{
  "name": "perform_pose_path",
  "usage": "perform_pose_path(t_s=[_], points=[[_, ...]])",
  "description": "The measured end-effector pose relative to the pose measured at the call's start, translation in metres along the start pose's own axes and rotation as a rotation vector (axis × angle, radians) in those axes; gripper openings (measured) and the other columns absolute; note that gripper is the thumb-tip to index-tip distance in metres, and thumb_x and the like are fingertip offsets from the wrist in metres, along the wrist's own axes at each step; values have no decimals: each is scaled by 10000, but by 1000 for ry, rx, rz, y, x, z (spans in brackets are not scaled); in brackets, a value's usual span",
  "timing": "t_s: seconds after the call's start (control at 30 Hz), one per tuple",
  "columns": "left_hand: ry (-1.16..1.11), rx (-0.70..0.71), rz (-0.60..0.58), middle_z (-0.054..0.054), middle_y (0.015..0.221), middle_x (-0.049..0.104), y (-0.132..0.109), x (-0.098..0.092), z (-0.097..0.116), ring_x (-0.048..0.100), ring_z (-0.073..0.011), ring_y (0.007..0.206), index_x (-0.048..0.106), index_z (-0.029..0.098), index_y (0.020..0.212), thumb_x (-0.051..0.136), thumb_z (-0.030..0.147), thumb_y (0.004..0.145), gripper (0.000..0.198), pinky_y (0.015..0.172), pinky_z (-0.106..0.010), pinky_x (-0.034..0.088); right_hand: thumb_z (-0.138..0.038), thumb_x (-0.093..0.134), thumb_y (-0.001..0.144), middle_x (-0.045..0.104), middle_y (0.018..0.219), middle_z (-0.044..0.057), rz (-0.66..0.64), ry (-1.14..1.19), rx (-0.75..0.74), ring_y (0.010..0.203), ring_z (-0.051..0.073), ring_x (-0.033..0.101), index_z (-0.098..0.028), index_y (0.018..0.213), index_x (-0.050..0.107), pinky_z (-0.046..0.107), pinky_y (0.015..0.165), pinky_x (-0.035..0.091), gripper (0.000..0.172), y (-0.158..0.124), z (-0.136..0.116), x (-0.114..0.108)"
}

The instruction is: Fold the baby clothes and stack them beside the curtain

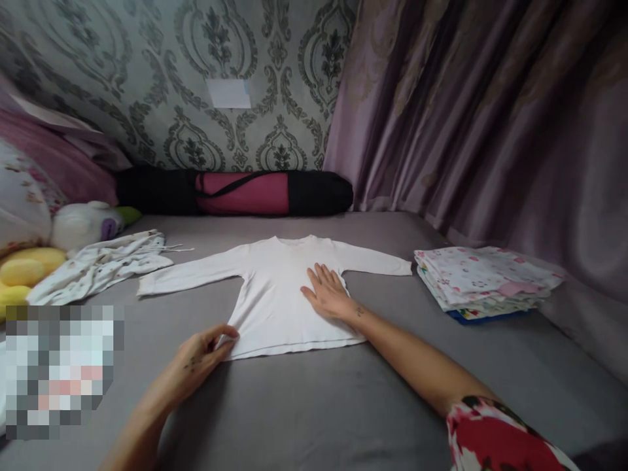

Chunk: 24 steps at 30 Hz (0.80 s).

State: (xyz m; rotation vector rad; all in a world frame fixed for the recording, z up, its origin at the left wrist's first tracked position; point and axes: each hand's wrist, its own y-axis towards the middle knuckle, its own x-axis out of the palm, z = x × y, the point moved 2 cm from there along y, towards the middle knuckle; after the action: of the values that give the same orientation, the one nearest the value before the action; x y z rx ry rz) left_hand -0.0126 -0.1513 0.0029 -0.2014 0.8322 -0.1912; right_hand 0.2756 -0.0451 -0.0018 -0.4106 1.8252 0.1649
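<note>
A white long-sleeved shirt point(279, 294) lies spread flat, its neckline away from me and both sleeves stretched out sideways. My left hand point(209, 350) pinches the shirt's lower left corner at the hem between thumb and fingers. Flat on the right side of the shirt's body rests my right hand point(328, 292), its fingers spread and pointing toward the neckline. Slight creases run across the left part of the fabric.
Grey sheet point(314, 412) covers the bed. Folded clothes point(485, 275) are stacked at right; a crumpled patterned garment point(105, 265) and plush toys point(81, 224) lie at left. A long black-and-pink bag point(243, 193) lies along the wall, beside purple curtains point(441, 118).
</note>
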Motion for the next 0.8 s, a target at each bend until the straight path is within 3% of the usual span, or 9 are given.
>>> perform_pose_path(t_s=[0.17,0.3,0.5,0.8], points=[[-23,-13,-21,57,619,271,-1,-2,3,313,-133,580,654,184,988,419,638,765,558,558,-253,245,-531,233,985,181,1587,212,97,-100,197,1471,321,136,-10,1511,251,455,1179,90,741,33,17,-6],[-39,-16,-10,56,625,286,-2,-3,5,315,-129,587,659,181,974,451,601,765,513,557,-247,244,-503,191,996,257,1561,222,180,-160,148,1464,295,184,19,1482,303,451,1189,29,722,33,23,-3],[-71,-3,-6,55,634,312,-3,-3,5,331,-124,589,667,184,991,474,544,779,460,555,-241,257,-531,151,998,212,1595,123,94,-145,-194,1481,225,143,-118,1520,292,413,1204,96,680,-7,23,3],[-76,-8,9,52,617,337,-9,-8,18,324,-121,579,683,170,979,473,531,771,466,552,-238,259,-433,254,1022,165,1608,66,-96,-53,-418,1486,203,92,-207,1530,282,445,1216,84,557,-81,5,-4]])
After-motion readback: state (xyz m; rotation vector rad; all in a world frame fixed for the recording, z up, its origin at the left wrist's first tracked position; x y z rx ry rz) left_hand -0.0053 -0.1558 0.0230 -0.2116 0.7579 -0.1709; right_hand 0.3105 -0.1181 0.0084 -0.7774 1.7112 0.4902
